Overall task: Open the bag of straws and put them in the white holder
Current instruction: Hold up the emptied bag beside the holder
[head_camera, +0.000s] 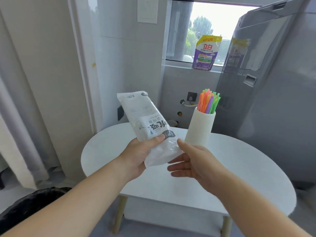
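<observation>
My left hand grips a white plastic straw bag with black printed lettering, held tilted above the table, its far end pointing up and left. The bag's clear lower end hangs below my thumb. My right hand is open, palm facing left, fingers just under and beside that clear end; I cannot tell if it touches. A ribbed white holder stands on the table behind my right hand, filled with several coloured straws in orange, pink, green and purple.
The oval white table has pale wooden legs and a lower shelf. A grey fridge stands at the right. A purple detergent pouch sits on the windowsill. A grey curtain hangs at the left, and a dark object lies lower left.
</observation>
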`<state>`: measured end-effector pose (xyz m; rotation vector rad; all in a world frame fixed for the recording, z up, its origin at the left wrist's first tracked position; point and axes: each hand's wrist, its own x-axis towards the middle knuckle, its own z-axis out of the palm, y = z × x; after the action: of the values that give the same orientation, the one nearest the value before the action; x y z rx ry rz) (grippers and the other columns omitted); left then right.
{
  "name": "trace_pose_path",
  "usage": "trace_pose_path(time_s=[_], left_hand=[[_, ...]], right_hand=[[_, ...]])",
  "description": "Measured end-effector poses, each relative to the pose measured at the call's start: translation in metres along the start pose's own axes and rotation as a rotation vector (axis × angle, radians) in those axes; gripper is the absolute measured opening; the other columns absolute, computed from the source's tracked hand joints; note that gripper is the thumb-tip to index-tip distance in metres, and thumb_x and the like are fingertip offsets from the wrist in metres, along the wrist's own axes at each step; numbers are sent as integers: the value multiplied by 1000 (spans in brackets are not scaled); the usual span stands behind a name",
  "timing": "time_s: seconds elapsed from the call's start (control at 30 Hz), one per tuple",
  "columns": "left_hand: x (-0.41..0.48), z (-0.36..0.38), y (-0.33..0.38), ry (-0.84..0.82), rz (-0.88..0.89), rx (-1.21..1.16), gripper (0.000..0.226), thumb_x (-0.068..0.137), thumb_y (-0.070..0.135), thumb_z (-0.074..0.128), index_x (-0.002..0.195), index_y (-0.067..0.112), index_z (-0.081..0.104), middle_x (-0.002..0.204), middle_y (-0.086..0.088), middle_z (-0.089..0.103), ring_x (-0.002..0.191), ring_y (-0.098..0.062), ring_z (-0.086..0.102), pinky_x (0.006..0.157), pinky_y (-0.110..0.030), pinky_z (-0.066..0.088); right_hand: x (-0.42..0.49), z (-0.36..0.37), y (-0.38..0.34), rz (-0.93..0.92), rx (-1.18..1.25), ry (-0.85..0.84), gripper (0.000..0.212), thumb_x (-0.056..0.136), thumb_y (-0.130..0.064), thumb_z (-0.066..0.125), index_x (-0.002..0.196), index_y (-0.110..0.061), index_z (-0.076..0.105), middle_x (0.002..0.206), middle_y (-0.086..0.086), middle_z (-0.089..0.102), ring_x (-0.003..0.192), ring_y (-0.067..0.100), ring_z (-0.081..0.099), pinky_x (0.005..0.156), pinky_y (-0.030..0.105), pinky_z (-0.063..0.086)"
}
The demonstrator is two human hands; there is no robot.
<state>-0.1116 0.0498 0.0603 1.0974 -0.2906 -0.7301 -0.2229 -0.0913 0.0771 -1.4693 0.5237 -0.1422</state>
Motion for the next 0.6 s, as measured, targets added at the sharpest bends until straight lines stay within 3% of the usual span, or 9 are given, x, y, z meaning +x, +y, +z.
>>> trace_pose_path(time_s=[0.1, 0.2, 0.23, 0.37, 0.5, 0.6], left_hand=[[-17, -18, 10, 41, -19, 28, 47, 82, 28, 78, 126, 10, 72, 118, -11, 78, 103, -27, 76, 74, -32, 62], [-39, -52, 21, 133, -53, 17, 40, 96, 36, 67, 131, 16, 69, 124, -8, 76, 116, -30, 71, 102, -46, 55], [-50, -68, 22, 183, -54, 2, 39, 97, 38, 64, 131, 18, 69, 124, -7, 76, 117, -29, 71, 104, -48, 53], [-108, -135, -2, 412, -124, -98, 40, 98, 37, 61, 131, 17, 68, 121, -10, 77, 99, -28, 73, 77, -38, 61], [-151, -183, -54, 575, -264, -291, 40, 97, 38, 62, 129, 16, 67, 110, -10, 78, 99, -28, 71, 77, -37, 57], [-167, -205, -85, 632, -319, -431, 39, 98, 37, 61, 128, 14, 68, 95, -9, 78, 81, -25, 74, 63, -32, 58]], right_hand=[[-5, 22, 10, -42, 110, -77, 30, 104, -25, 52, 105, 1, 68, 80, 15, 76, 70, 31, 75, 61, 34, 61], [-3, 49, 14, -65, 73, -140, 27, 105, -21, 50, 98, -1, 68, 75, 11, 75, 66, 27, 74, 58, 31, 60], [-1, 61, 16, -60, 48, -170, 27, 105, -21, 50, 97, -1, 67, 73, 11, 75, 64, 26, 73, 57, 30, 59], [8, 114, 36, 22, -102, -326, 28, 104, -23, 52, 96, -1, 67, 68, 7, 72, 60, 25, 71, 56, 31, 58], [16, 163, 69, 102, -309, -425, 30, 102, -28, 54, 93, -4, 68, 66, 3, 71, 58, 22, 71, 53, 29, 57], [23, 190, 93, 149, -435, -471, 30, 101, -30, 55, 94, -5, 70, 71, 6, 71, 58, 20, 70, 53, 29, 56]])
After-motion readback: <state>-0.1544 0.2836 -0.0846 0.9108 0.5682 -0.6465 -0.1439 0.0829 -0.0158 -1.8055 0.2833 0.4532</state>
